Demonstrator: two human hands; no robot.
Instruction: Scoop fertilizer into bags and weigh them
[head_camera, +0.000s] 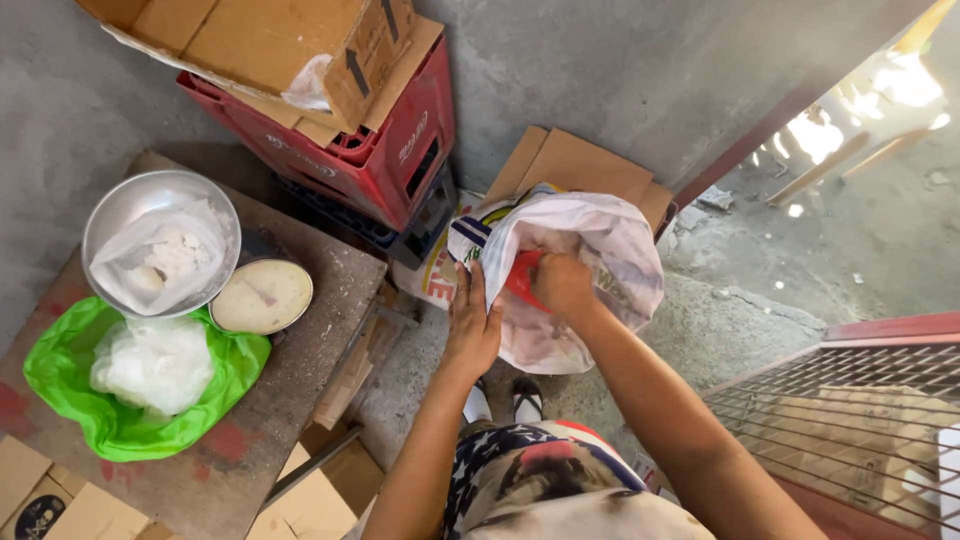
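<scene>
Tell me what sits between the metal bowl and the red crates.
In the head view, a bare stretch of table separates the metal bowl from the red crates.

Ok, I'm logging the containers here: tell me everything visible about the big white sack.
The white sack looks like woven plastic with coloured print, crumpled and open at the top. It stands on the floor against cardboard by the wall. The left hand holds its rim open; the right hand reaches inside, on a red object.
</scene>
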